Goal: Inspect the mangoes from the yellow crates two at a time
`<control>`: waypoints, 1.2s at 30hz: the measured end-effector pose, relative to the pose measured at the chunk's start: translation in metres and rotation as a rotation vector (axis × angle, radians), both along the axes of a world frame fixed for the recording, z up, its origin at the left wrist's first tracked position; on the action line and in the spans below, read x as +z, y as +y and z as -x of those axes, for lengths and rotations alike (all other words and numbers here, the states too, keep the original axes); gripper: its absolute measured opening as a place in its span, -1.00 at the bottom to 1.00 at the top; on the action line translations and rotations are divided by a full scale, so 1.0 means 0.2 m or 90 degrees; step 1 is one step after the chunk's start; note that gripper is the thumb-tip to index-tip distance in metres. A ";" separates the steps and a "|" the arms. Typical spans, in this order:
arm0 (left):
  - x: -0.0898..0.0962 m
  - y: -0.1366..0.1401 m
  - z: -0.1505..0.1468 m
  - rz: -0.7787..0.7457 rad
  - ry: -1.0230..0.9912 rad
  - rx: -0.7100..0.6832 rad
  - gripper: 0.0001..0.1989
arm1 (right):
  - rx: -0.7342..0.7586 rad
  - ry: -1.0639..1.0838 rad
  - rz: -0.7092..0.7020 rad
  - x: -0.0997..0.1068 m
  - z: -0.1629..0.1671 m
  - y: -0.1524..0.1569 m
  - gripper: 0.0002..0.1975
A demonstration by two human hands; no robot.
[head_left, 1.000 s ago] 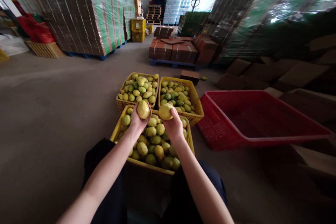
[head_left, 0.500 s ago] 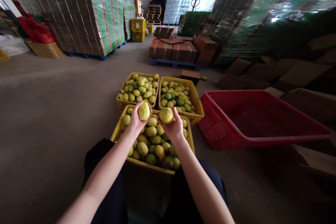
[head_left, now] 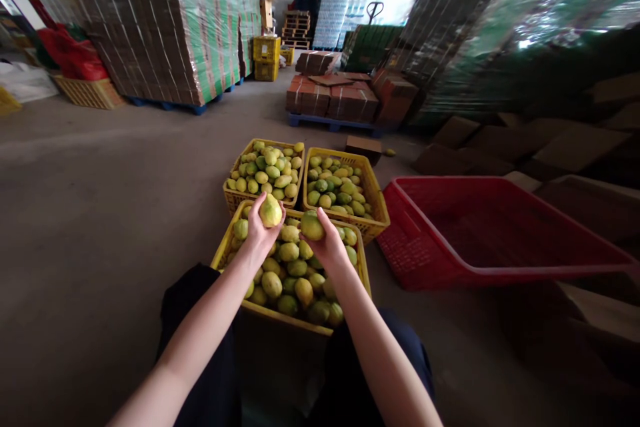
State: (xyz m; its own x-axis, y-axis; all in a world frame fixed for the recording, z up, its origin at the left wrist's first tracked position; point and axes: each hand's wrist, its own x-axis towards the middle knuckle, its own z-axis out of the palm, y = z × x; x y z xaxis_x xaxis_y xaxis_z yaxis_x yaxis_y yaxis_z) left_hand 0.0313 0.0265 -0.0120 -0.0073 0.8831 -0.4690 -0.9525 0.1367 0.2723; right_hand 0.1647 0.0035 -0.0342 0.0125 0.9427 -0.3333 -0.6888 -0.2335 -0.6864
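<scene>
My left hand [head_left: 265, 227] is closed round a yellow lemon [head_left: 271, 211] with a faint green tinge. Across from it, my right hand [head_left: 327, 238] grips a greener lemon [head_left: 313, 225], thumb along its side. Both fruits are held up, a small gap apart, above the far part of a yellow plastic crate [head_left: 300, 325]. That crate, between my knees, is full of yellow and green lemons [head_left: 289, 251], partly covered by my hands and forearms.
Beyond stand two more yellow crates of lemons, a left one [head_left: 234, 197] heaped high and a right one [head_left: 379, 220]. A red plastic basket [head_left: 415, 240] is at the right. Flat cardboard [head_left: 353, 103] lies on a blue pallet [head_left: 313, 121]; wrapped stacks [head_left: 207, 33] rise behind.
The lemon in my right hand has been turned, so a greener side faces me. Both hands have shifted slightly left, still holding their lemons.
</scene>
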 end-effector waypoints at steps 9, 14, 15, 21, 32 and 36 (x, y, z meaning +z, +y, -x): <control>-0.09 0.05 0.04 0.091 -0.032 -0.076 -0.75 | -0.031 -0.062 0.058 0.02 0.00 0.00 -0.73; -0.03 0.06 0.02 0.138 -0.030 -0.073 -0.72 | -0.036 -0.102 0.117 0.00 0.02 0.01 -0.66; -0.02 0.05 0.02 0.137 -0.023 -0.064 -0.73 | -0.038 -0.111 0.105 -0.01 0.02 0.01 -0.65; -0.03 0.03 0.05 0.083 0.050 -0.023 -0.87 | 0.013 -0.100 0.002 -0.02 0.03 -0.01 -0.76; 0.00 0.03 0.03 0.059 0.013 -0.163 -0.68 | -0.004 -0.058 0.035 -0.06 -0.01 0.03 -0.63; 0.02 0.01 0.03 0.024 0.035 -0.124 -0.77 | -0.018 -0.035 0.020 -0.02 0.01 0.00 -0.74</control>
State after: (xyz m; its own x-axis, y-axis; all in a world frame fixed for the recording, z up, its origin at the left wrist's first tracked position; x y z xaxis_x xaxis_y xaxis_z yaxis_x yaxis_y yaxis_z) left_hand 0.0253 0.0276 -0.0089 0.1363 0.8524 -0.5048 -0.8910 0.3282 0.3138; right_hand 0.1636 0.0041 -0.0373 0.0576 0.9308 -0.3611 -0.6569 -0.2370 -0.7158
